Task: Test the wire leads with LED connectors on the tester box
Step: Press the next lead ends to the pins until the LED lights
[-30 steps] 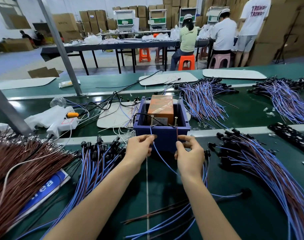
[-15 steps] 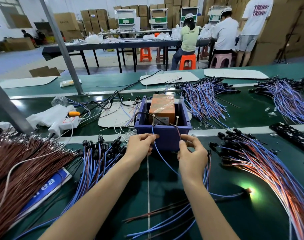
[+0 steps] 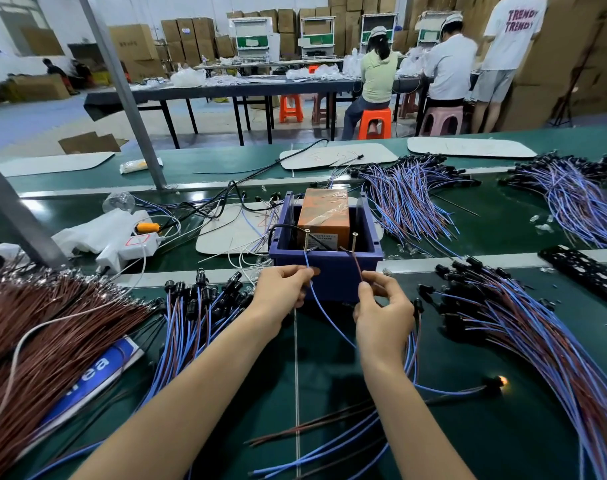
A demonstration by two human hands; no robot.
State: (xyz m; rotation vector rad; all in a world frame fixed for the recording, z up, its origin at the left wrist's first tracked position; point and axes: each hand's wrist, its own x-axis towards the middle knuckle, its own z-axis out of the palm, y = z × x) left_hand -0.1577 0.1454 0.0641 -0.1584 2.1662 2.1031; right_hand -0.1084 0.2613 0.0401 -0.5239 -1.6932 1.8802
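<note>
From my feed, the green bench (image 3: 496, 445) fills the whole lower view. Along its near left lies a big sheaf of brown wires (image 3: 35, 334). A heap of blue-and-brown leads (image 3: 523, 327) with black connectors spreads over the near right. A smaller heap of the same leads (image 3: 198, 317) lies left of centre, just beside the person's left forearm. Two more piles (image 3: 409, 202) lie on the far side, to the right.

The tester box (image 3: 329, 275), a blue bin, stands at the centre of the bench, just beyond the hands. An orange unit (image 3: 324, 213) wrapped in clear tape sits inside it. A white power strip (image 3: 135, 244) lies well to the left of it.

Both hands are up against the near wall of the box. The left hand (image 3: 281, 296) pinches the blue wire (image 3: 324, 317) between thumb and fingertips, the other fingers curled in. The right hand (image 3: 381, 317) pinches the brown wire (image 3: 356, 266) between thumb and forefinger, with the remaining fingers loosely bent beside it.

Each wire runs up to the near rim of the box. The blue one reaches the left screw (image 3: 307, 239) and the brown one the right screw (image 3: 355, 242); both screws stand upright there. I cannot tell whether the bare ends actually touch metal.

The blue wire trails back under the right wrist and out across the near right of the bench to its LED connector (image 3: 499, 381), which lies on the green surface and glows.
</note>
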